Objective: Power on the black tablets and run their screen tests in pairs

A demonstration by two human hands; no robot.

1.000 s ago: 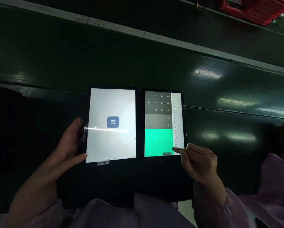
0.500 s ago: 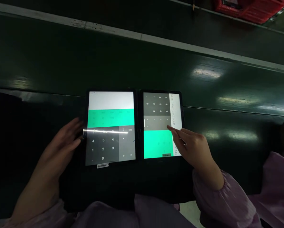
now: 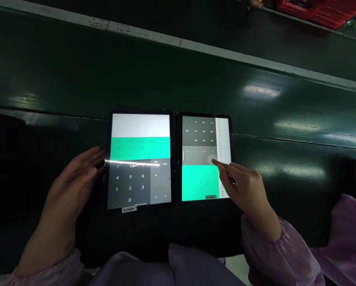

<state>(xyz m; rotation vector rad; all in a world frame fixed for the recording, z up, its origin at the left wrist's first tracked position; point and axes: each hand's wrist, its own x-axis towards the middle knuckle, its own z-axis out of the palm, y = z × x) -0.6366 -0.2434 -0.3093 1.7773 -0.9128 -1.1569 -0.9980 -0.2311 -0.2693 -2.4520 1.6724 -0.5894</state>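
Observation:
Two tablets with calculator keypads lit up lie side by side. On the left tablet (image 3: 130,187) the digits are upright, with a green band above them and a barcode label (image 3: 129,209) at its lower edge. The right tablet (image 3: 199,182) shows its keypad turned sideways, with a column of digits along its right side. My left hand (image 3: 73,182) is open beside the left tablet's left edge, fingers stretched out; whether they touch the edge I cannot tell. My right hand (image 3: 245,184) has its index fingertip at the right tablet's DEL key area, where a pale round spot shows; the other fingers curl in.
Both tablets rest on a dark green bench surface (image 3: 136,83). A pale strip (image 3: 154,39) crosses it beyond them. At the far right back sits a red crate (image 3: 323,12), with another person's hand (image 3: 255,4) nearby. A purple sleeve (image 3: 346,226) is at the right.
A pale spot has appeared under my right index fingertip. My left fingers are less blurred. Another person's hand has come into view at the top. The view has shifted slightly.

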